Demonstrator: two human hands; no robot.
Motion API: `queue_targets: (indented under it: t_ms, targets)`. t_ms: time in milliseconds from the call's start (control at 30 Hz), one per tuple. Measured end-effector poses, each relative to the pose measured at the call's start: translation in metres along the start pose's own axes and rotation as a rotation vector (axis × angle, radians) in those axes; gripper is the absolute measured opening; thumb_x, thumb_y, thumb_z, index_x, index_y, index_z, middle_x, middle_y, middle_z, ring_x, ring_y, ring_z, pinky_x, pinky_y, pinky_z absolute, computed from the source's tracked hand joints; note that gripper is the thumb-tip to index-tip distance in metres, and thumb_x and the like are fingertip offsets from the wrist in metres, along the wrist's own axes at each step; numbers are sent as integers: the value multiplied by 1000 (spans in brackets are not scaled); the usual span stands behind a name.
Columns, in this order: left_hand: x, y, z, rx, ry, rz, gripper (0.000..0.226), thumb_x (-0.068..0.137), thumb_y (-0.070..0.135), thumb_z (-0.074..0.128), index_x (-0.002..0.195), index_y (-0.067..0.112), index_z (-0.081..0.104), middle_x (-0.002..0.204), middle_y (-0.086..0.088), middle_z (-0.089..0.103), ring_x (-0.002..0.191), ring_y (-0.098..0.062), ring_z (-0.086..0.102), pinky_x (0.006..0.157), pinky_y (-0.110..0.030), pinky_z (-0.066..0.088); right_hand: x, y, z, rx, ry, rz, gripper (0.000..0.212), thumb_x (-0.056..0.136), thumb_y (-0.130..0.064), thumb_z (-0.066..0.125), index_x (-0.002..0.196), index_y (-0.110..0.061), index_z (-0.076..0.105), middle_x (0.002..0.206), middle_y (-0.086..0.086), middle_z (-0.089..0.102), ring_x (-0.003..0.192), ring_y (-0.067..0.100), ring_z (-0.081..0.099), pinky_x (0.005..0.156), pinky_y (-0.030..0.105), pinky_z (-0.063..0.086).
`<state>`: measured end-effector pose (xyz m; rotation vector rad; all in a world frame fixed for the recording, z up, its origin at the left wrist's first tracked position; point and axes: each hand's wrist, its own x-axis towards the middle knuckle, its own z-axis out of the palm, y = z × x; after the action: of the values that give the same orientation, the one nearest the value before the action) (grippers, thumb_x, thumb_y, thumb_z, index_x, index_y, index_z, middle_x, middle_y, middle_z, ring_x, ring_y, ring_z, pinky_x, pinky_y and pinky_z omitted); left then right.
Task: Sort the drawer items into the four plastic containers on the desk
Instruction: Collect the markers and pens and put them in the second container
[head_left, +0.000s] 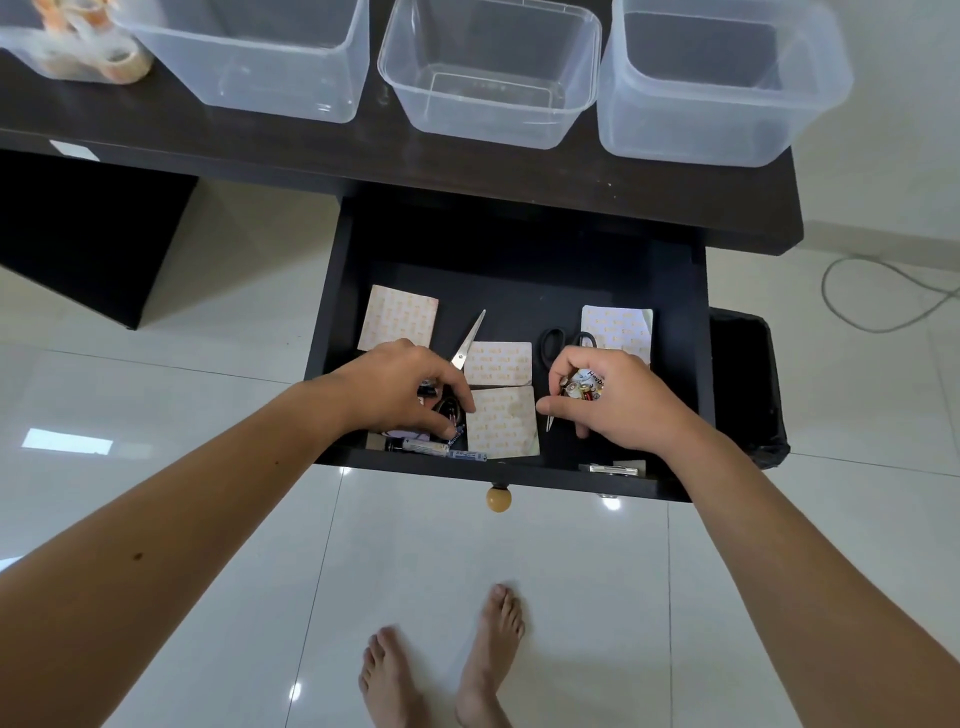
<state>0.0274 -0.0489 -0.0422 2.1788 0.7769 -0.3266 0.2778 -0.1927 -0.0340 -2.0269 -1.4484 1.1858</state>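
The open black drawer (332, 332) holds several patterned paper packets (399, 317), loose batteries (431, 447) along its front left, and two pairs of scissors, one with its silver blades showing (469, 340) and one with black handles (553, 343). My left hand (400, 384) reaches down at the front left and pinches a small battery with its fingertips. My right hand (613, 400) grips a bunch of batteries (584, 388) at the drawer's right. Four clear plastic containers stand on the desk: the far-left one (31, 57) holds tape rolls, the other three (249, 57) (488, 78) (722, 88) are empty.
The dark desk top (467, 166) overhangs the back of the drawer. A black bin (748, 384) stands just right of the drawer. A grey cable (883, 301) lies on the white tiled floor. My bare feet (441, 670) are below the drawer's round knob (498, 498).
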Motion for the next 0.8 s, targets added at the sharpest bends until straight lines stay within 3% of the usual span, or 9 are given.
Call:
queue_targets:
  t_ms: [133, 300, 400, 467, 567, 633, 700, 800]
  targets:
    - [1, 2, -1, 145, -52, 74, 25, 86, 46, 82, 111, 48, 78, 78, 23, 55, 82, 0, 54, 70, -18, 39, -2, -3, -1, 6, -10, 3, 12, 92, -32, 82, 89, -32, 71, 59, -21, 68, 53, 6, 66, 58, 18, 49]
    - [3, 1, 2, 275, -5, 173, 13, 94, 48, 73, 107, 48, 77, 81, 20, 52, 79, 6, 52, 72, -18, 39, -2, -4, 0, 13, -10, 3, 8, 93, -36, 82, 89, -34, 74, 67, -26, 69, 54, 8, 67, 60, 20, 48]
    - [1, 2, 3, 108, 112, 170, 6, 93, 45, 75, 98, 41, 76, 82, 18, 56, 81, 0, 58, 77, -27, 50, -4, -7, -2, 34, -10, -4, 9, 90, -35, 84, 90, -31, 76, 59, -18, 69, 53, 8, 68, 61, 22, 51]
    - [-3, 2, 1, -65, 201, 136, 8, 91, 42, 77, 96, 36, 74, 85, 16, 61, 82, -4, 62, 79, -31, 56, -4, -14, -4, 62, -41, -24, 11, 88, -32, 87, 89, -28, 77, 56, -13, 69, 50, 7, 66, 55, 17, 48]
    - [-9, 5, -1, -183, 271, 134, 7, 94, 36, 75, 96, 32, 69, 96, 13, 66, 85, 3, 63, 82, -29, 56, 4, -28, 0, 40, -143, -42, 13, 84, -28, 91, 85, -26, 78, 68, -10, 74, 53, 10, 69, 49, 14, 47]
    - [-13, 7, -3, -184, 284, 126, 8, 95, 35, 72, 97, 34, 65, 99, 15, 66, 93, 1, 63, 86, -26, 54, 13, -37, 8, -58, -217, -78, 14, 81, -31, 92, 83, -29, 79, 79, -11, 76, 66, 8, 72, 62, 20, 54]
    - [-20, 9, -6, -199, 299, 84, 12, 97, 35, 71, 97, 35, 59, 96, 17, 66, 91, 0, 63, 78, -19, 49, 20, -43, 19, -170, -276, -109, 12, 79, -34, 92, 86, -32, 82, 86, -13, 77, 84, 6, 69, 76, 27, 55]
    - [-29, 6, -11, -217, 335, 60, 16, 98, 33, 71, 98, 32, 55, 90, 17, 64, 86, -3, 62, 70, -13, 44, 28, -46, 34, -233, -338, -127, 15, 78, -38, 91, 92, -37, 84, 88, -7, 76, 88, 14, 67, 79, 36, 57]
